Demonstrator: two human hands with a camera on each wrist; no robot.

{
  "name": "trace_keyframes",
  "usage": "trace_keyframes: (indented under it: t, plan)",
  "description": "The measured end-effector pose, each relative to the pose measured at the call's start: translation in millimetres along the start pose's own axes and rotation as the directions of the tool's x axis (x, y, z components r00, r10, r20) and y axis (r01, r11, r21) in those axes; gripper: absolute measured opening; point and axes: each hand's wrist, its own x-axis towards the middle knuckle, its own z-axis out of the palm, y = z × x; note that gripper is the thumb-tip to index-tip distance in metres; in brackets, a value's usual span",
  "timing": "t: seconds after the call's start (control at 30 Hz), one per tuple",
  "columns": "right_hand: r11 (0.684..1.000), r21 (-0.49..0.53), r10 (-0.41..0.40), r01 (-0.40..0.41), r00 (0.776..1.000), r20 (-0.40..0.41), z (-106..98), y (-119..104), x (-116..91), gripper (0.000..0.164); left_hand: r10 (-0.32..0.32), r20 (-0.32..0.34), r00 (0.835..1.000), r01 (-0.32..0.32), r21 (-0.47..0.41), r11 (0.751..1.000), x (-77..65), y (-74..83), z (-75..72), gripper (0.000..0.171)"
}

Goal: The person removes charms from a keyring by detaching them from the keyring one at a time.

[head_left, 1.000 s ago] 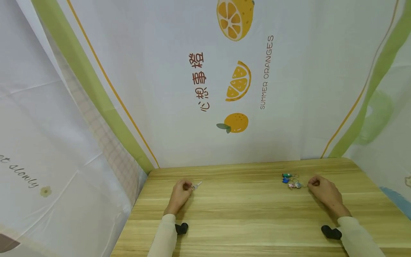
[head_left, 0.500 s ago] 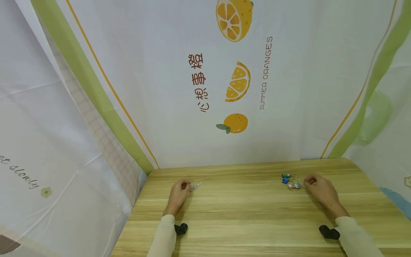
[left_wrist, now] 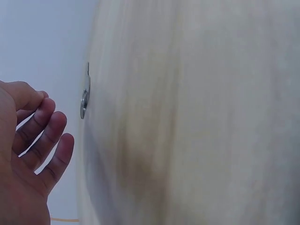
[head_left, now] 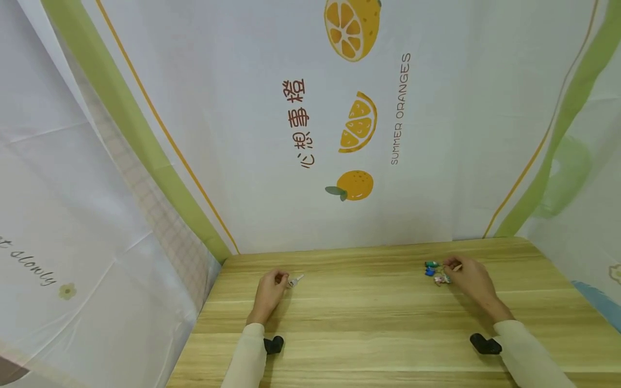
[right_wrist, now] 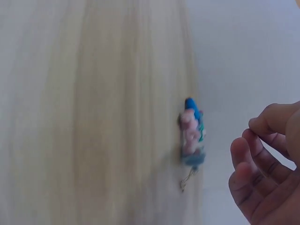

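Observation:
A silver key lies on the wooden table at the left. My left hand is beside it, fingers loosely curved and thumb near the index finger. In the left wrist view a gap shows between the key and this hand. At the right, small keychain charms sit together: a green one, a blue one and a pink figure. Over their right side is my right hand, hiding some of their rings. Nothing shows between its fingers in the right wrist view.
The wooden table ends at a white curtain printed with oranges. Further cloth hangs at both sides. Black wrist mounts stick out inward from both sleeves.
My right hand has moved left, from beside the charms to over their right side. The left hand stays by the key, nearly still.

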Motion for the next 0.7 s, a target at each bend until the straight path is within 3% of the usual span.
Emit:
trace_keyframes:
  t: [0.37,0.53,0.7]
  plan:
    - [0.996,0.076,-0.045,0.041,0.998,0.046,8.2,-28.7,13.8,0.018,0.046,0.028,0.999,-0.047,0.05,0.998,0.2,21.4,-1.9,0.018]
    - [0.991,0.099,-0.1,0.093,0.993,0.067,11.2,-45.1,20.9,0.022,0.116,0.025,0.993,-0.118,0.106,0.987,1.4,34.8,-0.8,0.018]
    - [0.982,0.034,-0.19,0.188,0.98,0.055,17.8,-56.2,27.6,0.025,0.204,0.026,0.979,-0.205,0.149,0.967,5.7,45.9,0.2,0.018]
